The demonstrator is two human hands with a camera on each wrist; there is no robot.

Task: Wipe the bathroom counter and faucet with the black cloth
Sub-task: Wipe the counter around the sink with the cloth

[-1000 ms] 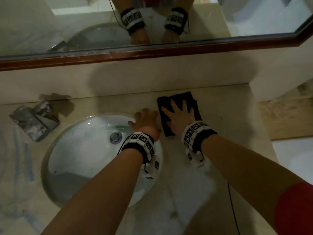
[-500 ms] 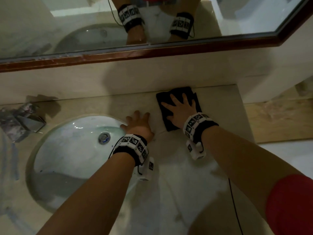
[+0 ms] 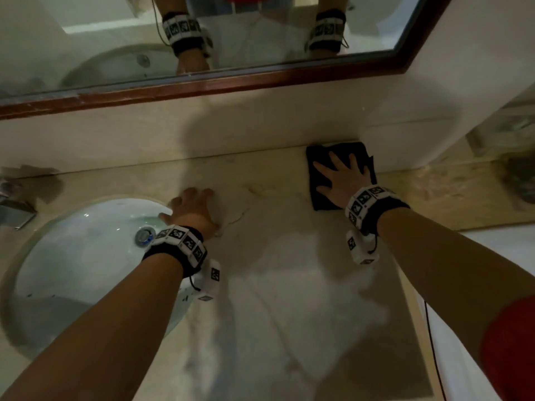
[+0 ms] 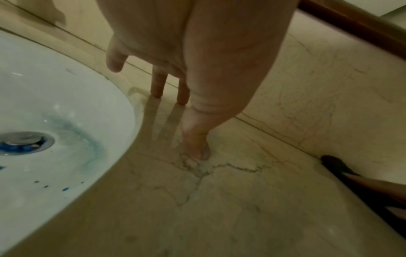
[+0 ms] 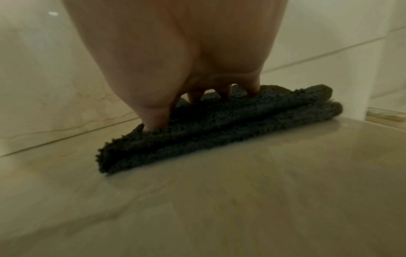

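The folded black cloth lies flat on the beige marble counter near its back right corner, against the backsplash. My right hand presses on the cloth with spread, straight fingers. Beside the sink rim my left hand rests on the counter, fingertips and thumb touching the stone. The chrome faucet shows only partly at the far left edge. From the left wrist view the cloth appears at the right.
A white oval sink with a chrome drain is sunk into the counter at left. A wood-framed mirror runs above the backsplash. The counter ends at right, with a wooden surface beyond it.
My right hand has slid the cloth to the right along the back of the counter, towards the corner. The left hand has stayed by the sink rim.
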